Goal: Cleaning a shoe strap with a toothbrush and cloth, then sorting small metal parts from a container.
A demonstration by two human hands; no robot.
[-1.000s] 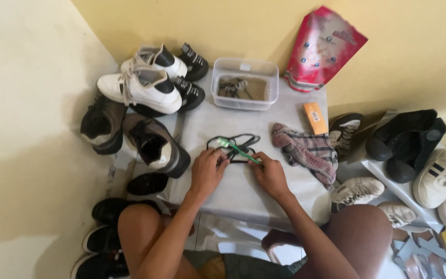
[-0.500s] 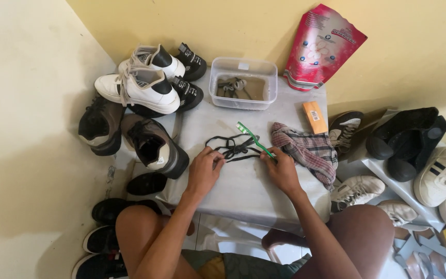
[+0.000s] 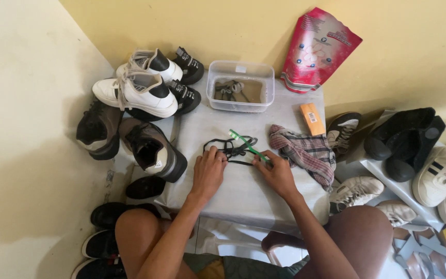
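A tangle of black shoelaces lies on a small grey table. My left hand presses its fingertips down on the laces' near left side. My right hand grips a green toothbrush, whose white bristle head rests on the laces, pointing away to the upper left. Both hands sit close together at the table's middle.
A clear plastic tub of murky water with laces stands at the table's back. A checked rag, an orange bar and a red pouch lie right. White and dark shoes crowd the left; more shoes lie right.
My hands and the laces have shifted slightly toward me on the table. The toothbrush has moved from across the laces to angle up-left over them.
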